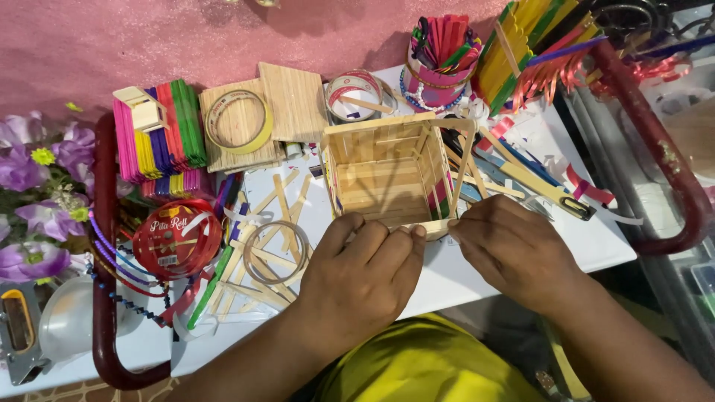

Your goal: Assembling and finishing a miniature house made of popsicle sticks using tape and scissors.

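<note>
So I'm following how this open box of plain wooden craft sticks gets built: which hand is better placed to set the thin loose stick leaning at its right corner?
Probably the right hand: its fingertips sit at the wooden stick box's near right corner, just below the thin leaning stick. The left hand grips the near wall further left.

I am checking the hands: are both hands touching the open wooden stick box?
Yes, the left hand and the right hand both rest their fingers on the near edge of the wooden stick box.
</note>
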